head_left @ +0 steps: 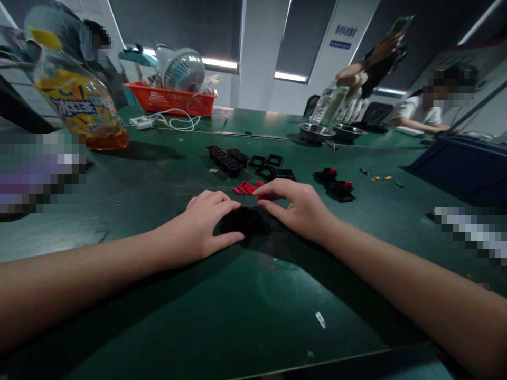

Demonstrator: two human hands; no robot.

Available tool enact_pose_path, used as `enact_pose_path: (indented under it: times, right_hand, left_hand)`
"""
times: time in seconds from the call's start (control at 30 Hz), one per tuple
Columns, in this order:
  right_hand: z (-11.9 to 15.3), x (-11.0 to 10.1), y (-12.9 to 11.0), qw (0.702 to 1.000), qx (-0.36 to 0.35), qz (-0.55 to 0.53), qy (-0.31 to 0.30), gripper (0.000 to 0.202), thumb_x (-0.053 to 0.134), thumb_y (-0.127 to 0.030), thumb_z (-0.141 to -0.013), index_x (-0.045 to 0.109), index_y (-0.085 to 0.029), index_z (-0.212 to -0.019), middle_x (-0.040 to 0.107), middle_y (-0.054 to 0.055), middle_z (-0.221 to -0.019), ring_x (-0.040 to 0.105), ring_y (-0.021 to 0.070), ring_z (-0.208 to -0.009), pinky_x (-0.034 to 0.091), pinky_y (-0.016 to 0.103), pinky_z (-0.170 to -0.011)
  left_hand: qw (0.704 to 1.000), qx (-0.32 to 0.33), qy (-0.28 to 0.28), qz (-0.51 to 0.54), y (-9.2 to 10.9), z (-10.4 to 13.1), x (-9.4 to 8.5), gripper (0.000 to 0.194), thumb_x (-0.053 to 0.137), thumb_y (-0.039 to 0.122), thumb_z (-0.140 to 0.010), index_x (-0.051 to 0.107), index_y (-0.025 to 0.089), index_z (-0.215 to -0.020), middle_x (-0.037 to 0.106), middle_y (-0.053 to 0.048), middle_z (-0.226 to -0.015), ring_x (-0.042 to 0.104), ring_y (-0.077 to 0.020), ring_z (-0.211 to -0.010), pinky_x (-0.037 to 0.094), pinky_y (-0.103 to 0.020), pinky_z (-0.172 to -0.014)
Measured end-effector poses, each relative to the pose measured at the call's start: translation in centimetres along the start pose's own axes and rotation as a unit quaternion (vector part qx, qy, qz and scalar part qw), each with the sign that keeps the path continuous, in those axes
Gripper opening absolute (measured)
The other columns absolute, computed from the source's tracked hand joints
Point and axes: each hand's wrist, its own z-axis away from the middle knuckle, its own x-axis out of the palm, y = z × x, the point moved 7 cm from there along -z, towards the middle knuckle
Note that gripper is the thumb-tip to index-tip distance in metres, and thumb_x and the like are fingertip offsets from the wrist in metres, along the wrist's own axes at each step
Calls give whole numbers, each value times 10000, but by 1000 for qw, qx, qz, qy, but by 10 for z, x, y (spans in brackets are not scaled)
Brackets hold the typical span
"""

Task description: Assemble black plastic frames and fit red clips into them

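My left hand (pixel 209 224) curls around a dark black plastic part (pixel 247 221) on the green table, thumb at its near side and fingers at its far side. The part's details are lost in shadow. Just past it, my right hand (pixel 299 208) has thumb and forefinger drawn together in a pinch, with a bit of red showing between the tips. Several small red plastic pieces (pixel 245 187) lie right beyond the fingertips. Behind them are black square frames (pixel 258 161) and a group of black cup-like housings (pixel 226 160). Black parts with red tabs (pixel 338 187) sit to the right.
A tilted-looking drink bottle (pixel 85 105) stands at left, near a white cable (pixel 178 122). An orange basket (pixel 170 100) holds a fan. Metal bowls (pixel 315 133) and a blue bin (pixel 459 163) are at right. Other people are across the table.
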Motion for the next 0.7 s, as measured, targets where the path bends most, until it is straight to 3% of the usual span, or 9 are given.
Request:
enact_pose_path:
  times: [0.43, 0.7]
  right_hand:
    - [0, 8, 6, 999, 24, -1, -49, 151, 594, -117, -863, 702, -164, -958, 748, 57, -954, 696, 186, -875, 540, 306, -793]
    - [1, 6, 7, 998, 45, -24, -27, 147, 617, -124, -851, 698, -167, -966, 745, 47, -936, 698, 180, -840, 548, 316, -786]
  left_hand:
    - [1000, 7, 7, 7, -1, 1, 0, 435, 571, 463, -886, 611, 175, -1210, 596, -119, -1219, 496, -312, -1152, 399, -511, -1017]
    - [1000, 0, 2, 6, 0, 0, -1, 425, 570, 460, -883, 609, 179, -1198, 596, -127, -1224, 499, -322, -1149, 405, -521, -1007]
